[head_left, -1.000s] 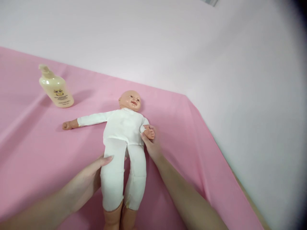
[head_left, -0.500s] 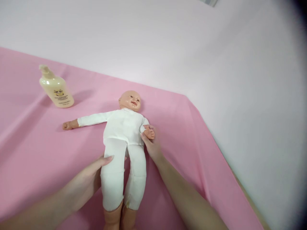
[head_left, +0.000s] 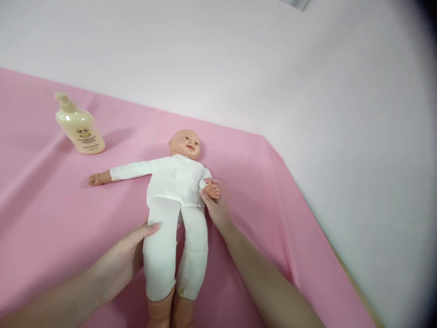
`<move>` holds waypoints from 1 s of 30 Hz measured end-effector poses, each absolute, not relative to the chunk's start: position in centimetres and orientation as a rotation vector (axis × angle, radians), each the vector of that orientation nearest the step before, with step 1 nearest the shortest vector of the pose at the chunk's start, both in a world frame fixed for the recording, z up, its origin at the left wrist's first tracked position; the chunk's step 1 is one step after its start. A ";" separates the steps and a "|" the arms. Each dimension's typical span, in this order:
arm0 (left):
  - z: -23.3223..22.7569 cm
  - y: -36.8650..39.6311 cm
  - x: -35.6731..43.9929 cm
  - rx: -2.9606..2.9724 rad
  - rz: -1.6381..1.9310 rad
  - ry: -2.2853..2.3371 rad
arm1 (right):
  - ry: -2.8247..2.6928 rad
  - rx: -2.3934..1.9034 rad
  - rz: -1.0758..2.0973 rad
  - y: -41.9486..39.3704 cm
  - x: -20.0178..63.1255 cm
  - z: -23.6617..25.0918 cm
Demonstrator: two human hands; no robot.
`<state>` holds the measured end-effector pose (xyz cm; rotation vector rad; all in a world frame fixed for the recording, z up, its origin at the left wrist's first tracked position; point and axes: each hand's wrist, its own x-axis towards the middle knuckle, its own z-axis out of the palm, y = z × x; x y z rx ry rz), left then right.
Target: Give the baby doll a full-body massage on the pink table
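Note:
A baby doll [head_left: 177,180] with a white cloth body lies on its back, its bald head toward the far edge of the pink cloth. My left hand [head_left: 134,243] is wrapped around the doll's thigh on the left, thumb on top and fingers passing beneath. At the other side, my right hand [head_left: 216,207] grips the doll's bent arm close to its small plastic hand; some of my fingers are hidden behind it. The doll's other arm stretches out to the left on the cloth. Its feet run out of view at the bottom.
A pale yellow pump bottle [head_left: 82,130] stands on the pink cloth [head_left: 119,109] to the left of the doll's head. The cloth has a few creases and drops over an edge on the right. Behind it is a plain white surface [head_left: 218,59].

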<state>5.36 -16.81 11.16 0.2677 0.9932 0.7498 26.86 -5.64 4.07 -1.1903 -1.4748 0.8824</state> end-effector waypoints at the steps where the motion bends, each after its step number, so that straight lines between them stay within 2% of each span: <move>1: 11.2 -16.8 5.4 0.265 0.753 0.998 | -1.474 -1.189 0.887 -5.6 26.9 4.1; 30: 11.1 -16.7 5.4 0.261 0.744 1.028 | -1.464 -1.179 0.908 -5.6 26.9 3.7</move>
